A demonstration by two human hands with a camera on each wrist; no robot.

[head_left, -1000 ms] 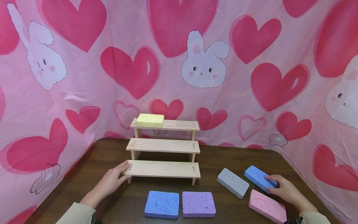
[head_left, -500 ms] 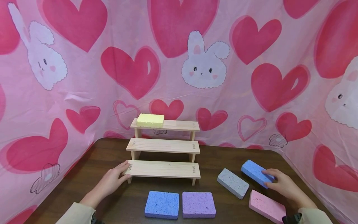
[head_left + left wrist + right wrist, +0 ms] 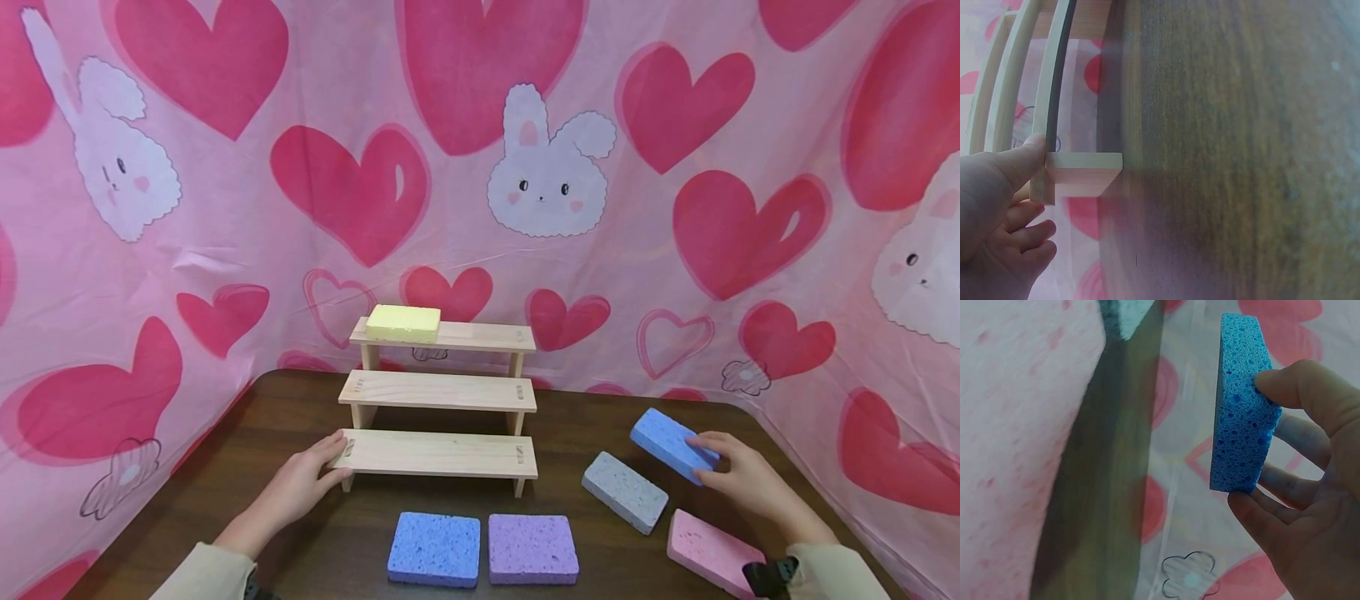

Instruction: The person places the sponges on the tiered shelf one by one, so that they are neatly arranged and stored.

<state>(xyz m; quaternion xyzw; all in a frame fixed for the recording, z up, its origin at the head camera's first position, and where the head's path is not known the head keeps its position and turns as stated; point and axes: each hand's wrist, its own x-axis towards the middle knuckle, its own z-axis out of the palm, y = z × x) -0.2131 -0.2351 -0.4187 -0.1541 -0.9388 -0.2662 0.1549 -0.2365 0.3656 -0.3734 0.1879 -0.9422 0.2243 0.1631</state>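
A three-tier wooden shelf (image 3: 442, 454) stands on the table. At the left end of its lowest step is my left hand (image 3: 303, 479), the thumb on the board's front edge and the fingers around its end, as the left wrist view shows. My right hand (image 3: 746, 479) holds a blue sponge (image 3: 667, 442) by its right end, between thumb and fingers. In the right wrist view this sponge (image 3: 1242, 406) appears held off the table. A grey sponge (image 3: 625, 492) and a pink sponge (image 3: 712, 550) lie close to the right hand.
A yellow sponge (image 3: 402, 323) rests on the left part of the top step. Another blue sponge (image 3: 433, 550) and a purple sponge (image 3: 533, 550) lie side by side in front of the shelf. Pink cloth (image 3: 465, 250) with hearts and rabbits surrounds the dark wooden table (image 3: 247, 442).
My right hand has lifted the blue sponge and carried it leftward and away from me, towards the far side of the grey sponge. The left hand stays on the shelf.
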